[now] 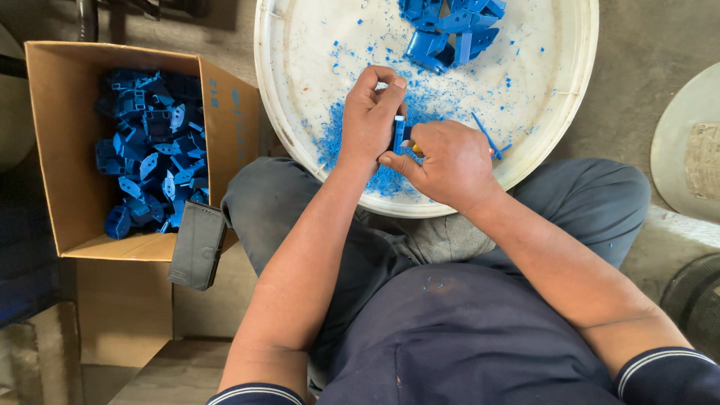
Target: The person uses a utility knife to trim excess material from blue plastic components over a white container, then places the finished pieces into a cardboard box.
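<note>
While we work at frame centre, our left hand (373,112) pinches a small blue plastic part (398,133) upright, so its edge faces the tool. Our right hand (448,163) is clenched on a yellow-handled blade (415,149), mostly hidden. Both sit over the white round tray (570,82), so blue shavings (352,139) land there. Untrimmed parts (450,30) wait upper centre; cardboard box (71,217) of parts at left, within reach.
</note>
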